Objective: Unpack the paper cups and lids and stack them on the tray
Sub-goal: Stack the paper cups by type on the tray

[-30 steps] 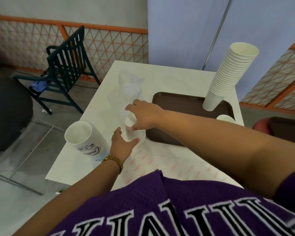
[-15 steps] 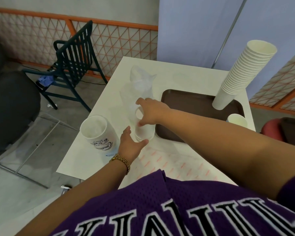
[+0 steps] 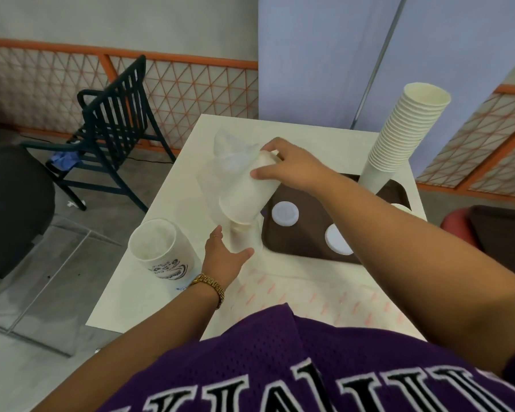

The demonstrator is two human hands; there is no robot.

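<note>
My right hand [image 3: 292, 166] grips an upside-down paper cup [image 3: 246, 191], fingers and thumb curled round its base end. Its long axis tilts, with the open mouth pointing down toward me and the closed base up and away. It sits partly over a short stack of cups [image 3: 244, 237] below it. My left hand [image 3: 225, 258] steadies that lower stack, its grip loosely curved round the cups, thumb on one side and fingers on the other. Clear plastic wrapping [image 3: 228, 157] lies crumpled just behind, on the white table [image 3: 179, 197]. One brown tray [image 3: 298, 242] holds two white lids [image 3: 285, 213] lying flat and apart, plus one tall leaning stack of cups [image 3: 399, 138] standing mouth-up at its far corner. One larger printed cup [image 3: 161, 251] stands upright near the table's left edge.
</note>
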